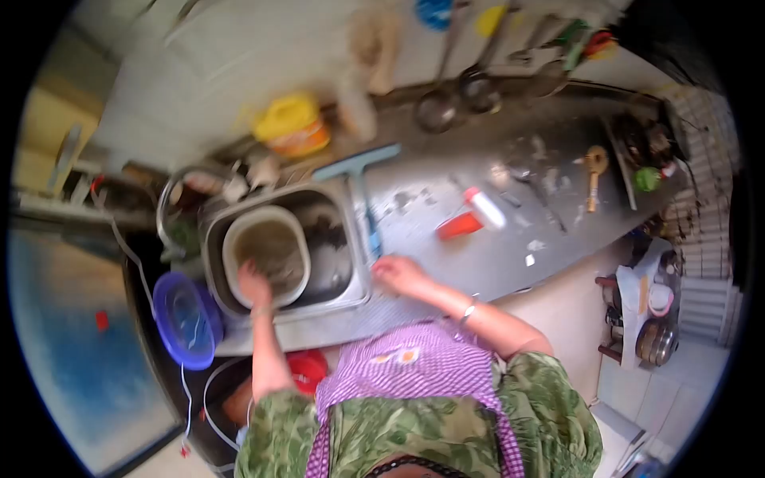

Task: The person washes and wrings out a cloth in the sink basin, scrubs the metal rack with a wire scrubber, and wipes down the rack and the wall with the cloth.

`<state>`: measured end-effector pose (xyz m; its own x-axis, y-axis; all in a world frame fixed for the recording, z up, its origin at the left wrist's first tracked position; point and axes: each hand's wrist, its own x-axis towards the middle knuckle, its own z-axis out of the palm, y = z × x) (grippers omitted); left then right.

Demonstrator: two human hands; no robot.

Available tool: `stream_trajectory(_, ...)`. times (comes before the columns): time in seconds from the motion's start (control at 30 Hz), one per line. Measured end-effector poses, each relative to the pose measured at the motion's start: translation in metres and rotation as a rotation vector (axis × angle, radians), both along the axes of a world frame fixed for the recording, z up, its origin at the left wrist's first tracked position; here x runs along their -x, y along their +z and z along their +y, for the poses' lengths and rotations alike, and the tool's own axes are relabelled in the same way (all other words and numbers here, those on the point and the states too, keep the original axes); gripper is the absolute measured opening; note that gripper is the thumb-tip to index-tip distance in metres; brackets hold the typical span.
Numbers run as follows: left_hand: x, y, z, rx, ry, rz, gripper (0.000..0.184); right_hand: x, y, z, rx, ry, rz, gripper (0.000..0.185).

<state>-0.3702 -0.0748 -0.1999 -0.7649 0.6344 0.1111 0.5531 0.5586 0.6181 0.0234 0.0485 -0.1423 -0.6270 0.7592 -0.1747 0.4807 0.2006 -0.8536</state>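
A white basin (300, 247) with murky water sits inside the steel sink (356, 275). My left hand (255, 285) reaches over the basin's near rim, its fingers at the water; blur hides how they are held. At the sink's right edge is my right hand (401, 276), its fingers curled in. Just beyond its fingertips is the handle end of a light blue squeegee (366, 199), which lies on the counter with its head toward the wall. Whether the fingers touch the handle, or hold anything small, cannot be made out.
On the steel counter (446, 179) lie a red and white object (472, 215) and a wooden-handled tool (594, 177). Ladles (436, 110) hang along the wall near a yellow container (292, 124). A purple tub (188, 320) stands left of the sink, near the curved faucet (165, 209).
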Motion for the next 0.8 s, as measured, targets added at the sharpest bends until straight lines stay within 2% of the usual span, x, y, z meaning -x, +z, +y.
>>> stream_trajectory(0.07,0.006,-0.009,0.0,0.181,-0.163,0.314,0.033,0.013,0.016,0.001,0.203,-0.091,-0.015,0.022)
stream_trajectory(0.1,0.017,-0.027,-0.002,0.298,-0.202,0.346,0.03,0.022,0.013,-0.002,0.192,-0.093,-0.041,0.02)
stream_trajectory(0.17,0.01,-0.009,0.009,0.636,-0.265,0.216,0.037,0.056,0.015,-0.013,0.252,-0.097,-0.015,0.02)
stream_trajectory(0.3,0.021,-0.03,0.004,0.622,-0.162,-0.164,0.058,0.136,-0.007,-0.042,0.288,0.123,0.012,0.022)
stream_trajectory(0.37,0.035,-0.061,-0.003,0.595,-0.082,-0.364,0.067,0.17,-0.001,-0.052,0.357,0.193,0.024,0.023)
stream_trajectory(0.4,0.046,-0.064,-0.007,0.564,-0.182,-0.4,0.064,0.181,-0.007,-0.053,0.335,0.186,-0.013,0.023)
stream_trajectory(0.47,0.049,-0.076,-0.017,0.677,-0.264,-0.173,0.059,0.207,-0.023,-0.053,0.304,0.185,-0.071,0.024)
stream_trajectory(0.5,0.053,-0.077,-0.017,0.734,-0.309,-0.053,0.056,0.217,-0.022,-0.049,0.204,0.197,-0.038,0.024)
stream_trajectory(0.53,0.062,-0.078,-0.01,0.749,-0.298,-0.331,0.053,0.228,-0.032,-0.046,0.145,0.189,-0.069,0.024)
stream_trajectory(0.57,0.065,-0.078,-0.012,0.619,-0.253,-0.42,0.055,0.238,-0.04,-0.04,0.083,0.177,-0.1,0.025)
stream_trajectory(0.6,0.066,-0.075,-0.017,0.489,-0.208,-0.507,0.058,0.249,-0.038,-0.029,0.156,0.199,-0.189,0.036)
stream_trajectory(0.7,0.061,-0.029,-0.026,0.065,-0.086,-0.905,0.062,0.279,-0.087,-0.02,-0.365,0.24,0.053,0.054)
stream_trajectory(0.73,0.069,-0.015,-0.021,0.13,-0.125,-1.025,0.064,0.289,-0.098,-0.013,-0.247,0.362,0.129,0.067)
stream_trajectory(0.77,0.061,-0.009,-0.03,-0.227,-0.044,-1.187,0.063,0.299,-0.12,-0.013,-0.215,0.348,0.201,0.07)
stream_trajectory(0.8,0.054,0.04,-0.023,-0.42,0.0,-1.379,0.063,0.309,-0.158,-0.013,-0.073,0.318,0.289,0.073)
